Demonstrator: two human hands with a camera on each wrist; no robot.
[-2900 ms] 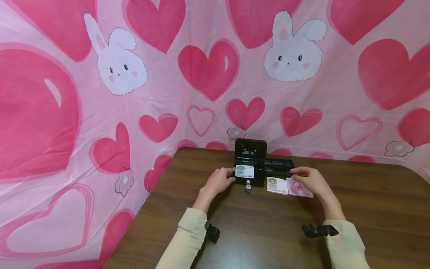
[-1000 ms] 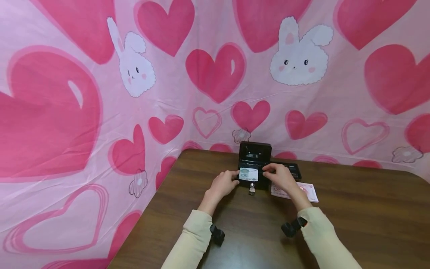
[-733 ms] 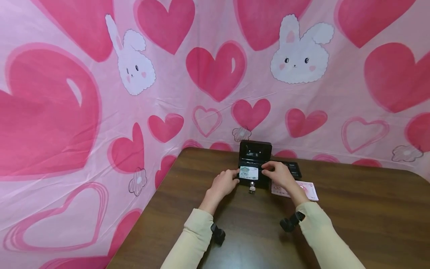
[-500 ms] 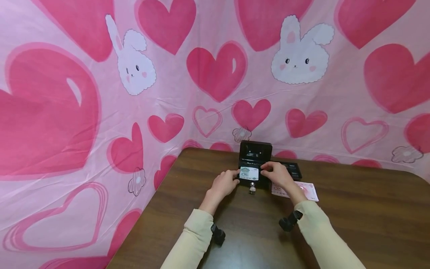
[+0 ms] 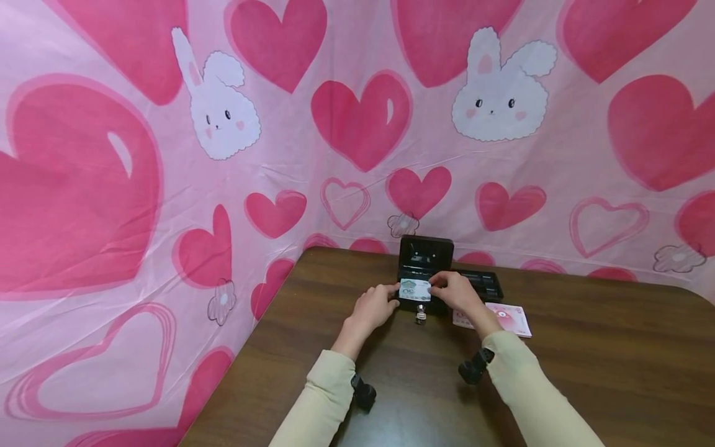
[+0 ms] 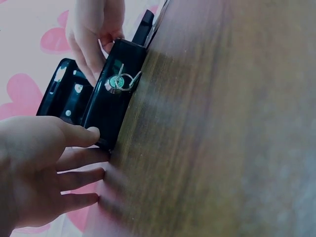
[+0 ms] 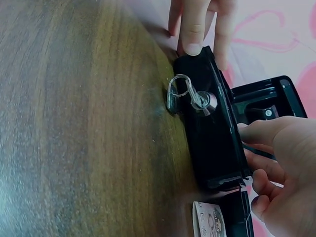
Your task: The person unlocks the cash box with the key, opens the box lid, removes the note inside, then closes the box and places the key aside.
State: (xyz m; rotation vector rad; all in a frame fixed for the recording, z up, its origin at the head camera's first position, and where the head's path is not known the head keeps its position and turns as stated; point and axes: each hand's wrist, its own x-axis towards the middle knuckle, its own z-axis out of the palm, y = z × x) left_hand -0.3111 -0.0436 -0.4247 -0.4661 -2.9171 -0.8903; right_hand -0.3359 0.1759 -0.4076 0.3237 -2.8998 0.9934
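Note:
A small black cash box stands with its lid raised, and a green-and-white banknote lies in it. My left hand touches the box's left side; in the left wrist view its thumb presses the front near the corner and the other fingers stretch out straight. My right hand reaches into the box from the right, thumb and forefinger pinching the banknote's right edge. In the right wrist view the rim hides those fingertips. A ring of keys hangs from the front lock.
Pink banknotes lie on the brown wooden table, right of the box and partly behind my right forearm. A black compartment tray sits behind them, against the box's right side. A pink heart-print cloth hangs behind the table.
The pale banknotes left of the pink ones are gone from the table. My right hand has moved left from the tray to the banknote in the box; my left hand stays at the box's side.

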